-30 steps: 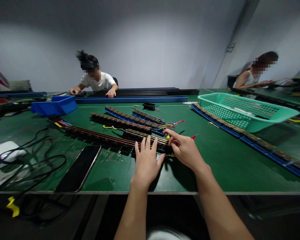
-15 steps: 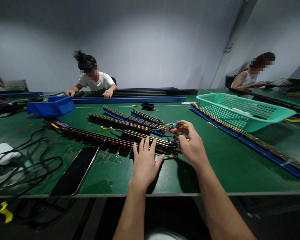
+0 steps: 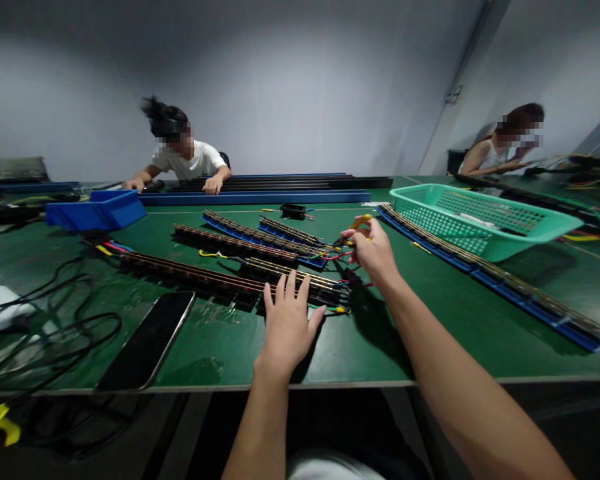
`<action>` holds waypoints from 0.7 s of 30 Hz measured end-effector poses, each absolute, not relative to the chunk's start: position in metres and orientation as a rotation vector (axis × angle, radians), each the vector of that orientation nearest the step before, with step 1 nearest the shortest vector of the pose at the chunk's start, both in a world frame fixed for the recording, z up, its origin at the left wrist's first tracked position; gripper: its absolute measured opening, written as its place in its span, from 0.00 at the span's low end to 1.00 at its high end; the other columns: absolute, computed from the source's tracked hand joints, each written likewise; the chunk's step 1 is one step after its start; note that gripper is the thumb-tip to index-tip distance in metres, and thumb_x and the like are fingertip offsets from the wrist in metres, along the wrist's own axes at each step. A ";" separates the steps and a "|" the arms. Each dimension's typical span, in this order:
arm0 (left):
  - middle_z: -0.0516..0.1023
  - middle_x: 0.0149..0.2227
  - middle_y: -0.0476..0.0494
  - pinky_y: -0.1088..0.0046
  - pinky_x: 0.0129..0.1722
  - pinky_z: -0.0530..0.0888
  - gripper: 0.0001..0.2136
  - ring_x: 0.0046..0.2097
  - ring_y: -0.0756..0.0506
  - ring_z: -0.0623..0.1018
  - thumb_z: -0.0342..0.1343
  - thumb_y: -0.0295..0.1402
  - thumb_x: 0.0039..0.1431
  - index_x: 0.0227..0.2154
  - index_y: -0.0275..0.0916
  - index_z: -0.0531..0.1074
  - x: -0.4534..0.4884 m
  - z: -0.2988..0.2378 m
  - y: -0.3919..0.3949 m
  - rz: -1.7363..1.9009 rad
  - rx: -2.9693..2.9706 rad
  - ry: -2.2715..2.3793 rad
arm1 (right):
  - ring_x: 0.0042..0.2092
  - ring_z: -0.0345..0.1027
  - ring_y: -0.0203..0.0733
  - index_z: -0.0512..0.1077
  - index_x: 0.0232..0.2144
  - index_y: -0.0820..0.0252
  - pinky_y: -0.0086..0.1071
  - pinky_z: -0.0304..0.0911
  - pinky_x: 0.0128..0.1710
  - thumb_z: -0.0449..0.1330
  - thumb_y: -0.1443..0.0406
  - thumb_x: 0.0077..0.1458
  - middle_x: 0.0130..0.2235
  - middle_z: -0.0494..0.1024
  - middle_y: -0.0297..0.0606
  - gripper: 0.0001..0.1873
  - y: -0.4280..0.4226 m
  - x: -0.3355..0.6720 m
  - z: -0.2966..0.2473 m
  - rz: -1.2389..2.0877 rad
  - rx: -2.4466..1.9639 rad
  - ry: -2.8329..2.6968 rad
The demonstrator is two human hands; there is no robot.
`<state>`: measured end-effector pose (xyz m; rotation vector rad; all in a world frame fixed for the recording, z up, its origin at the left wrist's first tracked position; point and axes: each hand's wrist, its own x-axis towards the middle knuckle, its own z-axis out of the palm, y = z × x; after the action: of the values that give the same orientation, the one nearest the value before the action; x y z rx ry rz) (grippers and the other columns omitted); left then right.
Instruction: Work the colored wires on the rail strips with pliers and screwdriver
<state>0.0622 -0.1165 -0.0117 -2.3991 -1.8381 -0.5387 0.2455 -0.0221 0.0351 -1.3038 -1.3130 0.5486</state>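
My left hand (image 3: 290,327) lies flat with fingers spread, fingertips pressing on a long black conductor rail strip (image 3: 195,272) with copper-coloured bars. Its thumb is beside a green-yellow wire with a ring terminal (image 3: 343,310). My right hand (image 3: 375,250) is closed round yellow-handled pliers (image 3: 361,221), whose dark jaws point left, near the wire ends of the shorter strips. Among these strips are a blue-based curved one (image 3: 250,233) and a shorter blue-based one (image 3: 290,230). Red and black wires hang below my right hand; whether its fingers touch them I cannot tell.
A green basket (image 3: 500,243) and a long blue-based rail (image 3: 473,267) occupy the right. On the left are a blue bin (image 3: 97,212), a phone (image 3: 147,340) and tangled black cables (image 3: 87,327). Two people sit beyond, one behind a blue bar (image 3: 260,198).
My right hand has lifted and moved away from me with the pliers, off the near strip's end towards the farther wires. My left hand stays on the strips. The view has shifted slightly.
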 end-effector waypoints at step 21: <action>0.60 0.68 0.33 0.40 0.66 0.54 0.26 0.68 0.32 0.61 0.53 0.43 0.66 0.64 0.39 0.63 0.062 -0.012 -0.116 -0.572 -2.397 -1.823 | 0.40 0.74 0.48 0.69 0.53 0.59 0.37 0.66 0.43 0.52 0.70 0.53 0.40 0.80 0.43 0.24 -0.038 0.237 0.030 0.034 -1.466 -1.810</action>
<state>0.0622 -0.1162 -0.0120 -2.3966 -1.8225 -0.5715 0.2373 -0.0380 0.0304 -1.4664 -1.8103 0.0337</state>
